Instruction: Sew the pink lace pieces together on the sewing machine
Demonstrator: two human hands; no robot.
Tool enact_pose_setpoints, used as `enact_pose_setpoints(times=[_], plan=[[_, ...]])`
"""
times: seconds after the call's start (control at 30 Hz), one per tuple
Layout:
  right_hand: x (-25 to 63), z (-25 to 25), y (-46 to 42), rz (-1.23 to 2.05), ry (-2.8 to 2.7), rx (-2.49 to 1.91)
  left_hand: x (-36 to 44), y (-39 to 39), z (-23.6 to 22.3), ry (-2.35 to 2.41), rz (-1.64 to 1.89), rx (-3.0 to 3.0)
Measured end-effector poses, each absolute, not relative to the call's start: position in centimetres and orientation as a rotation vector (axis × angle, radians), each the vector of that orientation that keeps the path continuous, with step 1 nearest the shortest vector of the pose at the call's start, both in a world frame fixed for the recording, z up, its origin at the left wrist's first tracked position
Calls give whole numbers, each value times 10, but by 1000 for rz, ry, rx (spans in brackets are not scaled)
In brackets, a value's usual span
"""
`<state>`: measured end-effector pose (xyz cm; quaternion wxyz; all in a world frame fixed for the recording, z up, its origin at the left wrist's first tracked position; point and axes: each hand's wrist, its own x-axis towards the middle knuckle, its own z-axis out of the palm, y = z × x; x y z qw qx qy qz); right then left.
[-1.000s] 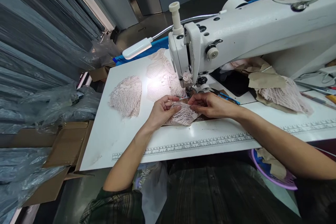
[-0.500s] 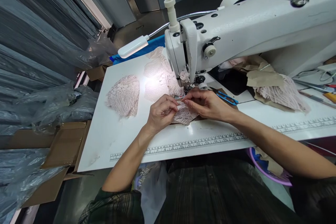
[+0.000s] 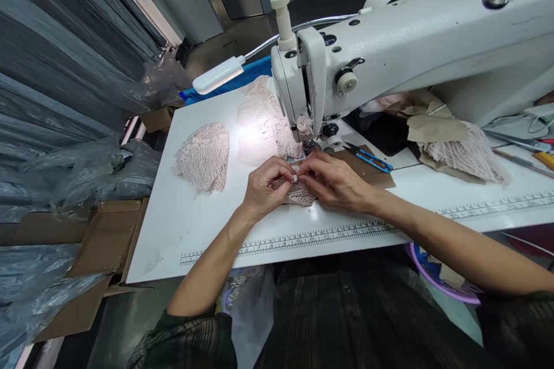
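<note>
Across the middle, a white table point(image 3: 167, 236), with a printed ruler point(image 3: 303, 240) along the near edge. Over its right side, a white sewing machine point(image 3: 411, 49), long-armed, head at the left. Beside the table's left end, an open cardboard box point(image 3: 97, 239). Left of the machine head, overlapping pale pink lace pieces point(image 3: 259, 141), brightly lit; at far right, partly covered lace amid brown paper point(image 3: 437, 131); farther left, a separate lace stack point(image 3: 202, 158), flat on the tabletop. Just in front of the machine head, right hand point(image 3: 340, 183) and left hand point(image 3: 267, 187), fingertips almost meeting, both pinching the upper edge of a lace piece point(image 3: 302, 196). Same piece low over the table, between and partly beneath both. Right of these, blue snips point(image 3: 370, 158) on brown board point(image 3: 362, 172). Smallest, a pale bit point(image 3: 295, 178) between the fingertips; cannot tell whether loose or part of the lace.
</note>
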<state>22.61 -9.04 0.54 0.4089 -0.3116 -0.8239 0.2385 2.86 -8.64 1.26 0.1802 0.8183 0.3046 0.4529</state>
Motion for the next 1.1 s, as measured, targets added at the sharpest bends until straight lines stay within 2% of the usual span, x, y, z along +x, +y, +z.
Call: enact_pose_setpoints(times=[0.27, 0.43, 0.67, 0.87, 0.97, 1.1], plan=[[234, 15, -88, 1308, -1975, -768, 27, -86, 11, 808, 1185, 2324], [234, 18, -84, 1699, -1703, -721, 24, -89, 10, 862, 1055, 1953], [228, 19, -87, 1914, -1333, -770, 31, -93, 20, 904, 956, 1552], [224, 17, -93, 2152, -1195, -531, 23, -93, 30, 753, 851, 1715], [230, 20, -89, 2143, -1112, -550, 14, -92, 30, 766, 771, 1824], [242, 25, -79, 1968, -1039, -643, 7, -87, 24, 881, 809, 1820]])
